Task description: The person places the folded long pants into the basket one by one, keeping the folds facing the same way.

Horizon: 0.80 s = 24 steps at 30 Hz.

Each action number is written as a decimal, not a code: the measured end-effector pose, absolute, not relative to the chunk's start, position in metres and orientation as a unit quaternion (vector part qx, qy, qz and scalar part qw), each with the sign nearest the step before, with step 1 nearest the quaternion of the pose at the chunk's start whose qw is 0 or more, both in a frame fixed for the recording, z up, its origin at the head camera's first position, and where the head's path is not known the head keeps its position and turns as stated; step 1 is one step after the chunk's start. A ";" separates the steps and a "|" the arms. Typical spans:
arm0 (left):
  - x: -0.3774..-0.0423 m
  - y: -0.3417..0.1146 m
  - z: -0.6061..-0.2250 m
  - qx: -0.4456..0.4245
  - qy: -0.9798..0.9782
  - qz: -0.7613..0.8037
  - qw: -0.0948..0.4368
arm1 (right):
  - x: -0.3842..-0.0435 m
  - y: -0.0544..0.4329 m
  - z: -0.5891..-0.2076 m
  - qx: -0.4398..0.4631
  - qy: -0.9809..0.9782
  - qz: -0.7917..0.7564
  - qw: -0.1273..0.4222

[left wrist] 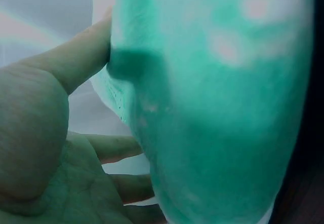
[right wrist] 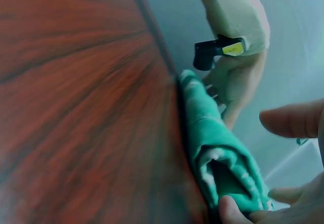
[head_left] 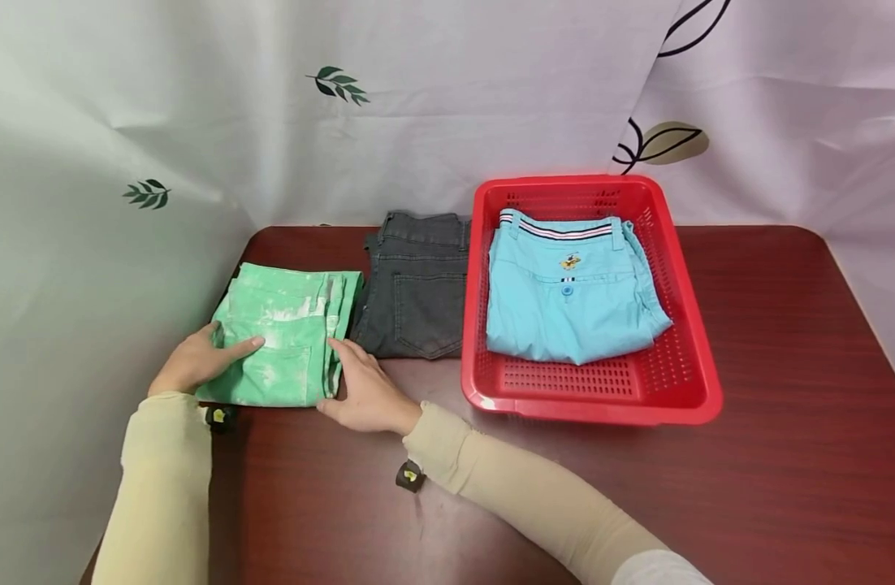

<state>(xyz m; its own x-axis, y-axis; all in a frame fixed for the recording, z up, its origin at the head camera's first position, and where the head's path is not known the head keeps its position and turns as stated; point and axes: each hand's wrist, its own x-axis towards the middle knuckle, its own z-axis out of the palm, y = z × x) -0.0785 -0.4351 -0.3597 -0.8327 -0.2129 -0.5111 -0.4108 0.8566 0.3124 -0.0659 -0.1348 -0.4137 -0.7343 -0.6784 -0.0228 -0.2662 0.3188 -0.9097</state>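
Note:
Folded green pants point(head_left: 287, 349) with whitish patches lie at the left end of the table. On their left side rests my left hand point(head_left: 193, 357), its thumb across the top and its fingers along the edge. The left wrist view shows that thumb point(left wrist: 76, 57) straight against the cloth, with the fingertips hidden behind it. My right hand point(head_left: 367, 390) touches the right edge of the pants. In the right wrist view its fingers meet the folded end of the green pants point(right wrist: 207, 122), while the thumb point(right wrist: 291, 120) stands apart.
Folded dark grey jeans point(head_left: 429, 301) lie between the green pants and a red basket point(head_left: 699, 357). Light blue folded pants point(head_left: 564, 317) lie in the basket. A patterned curtain point(head_left: 433, 146) hangs behind the brown table point(head_left: 784, 325) and along its left side.

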 end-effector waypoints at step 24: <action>-0.059 -0.426 -0.362 -0.174 0.944 0.189 0.208 | -0.065 -0.133 -0.417 -0.233 0.754 -0.558 0.255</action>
<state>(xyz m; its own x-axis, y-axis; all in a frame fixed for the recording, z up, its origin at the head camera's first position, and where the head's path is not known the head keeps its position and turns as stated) -0.0592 -0.4261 -0.3616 -0.8530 -0.2504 -0.4579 -0.4075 0.8677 0.2847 -0.0646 -0.1334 -0.4173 -0.7610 -0.6368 -0.1240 -0.0677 0.2680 -0.9610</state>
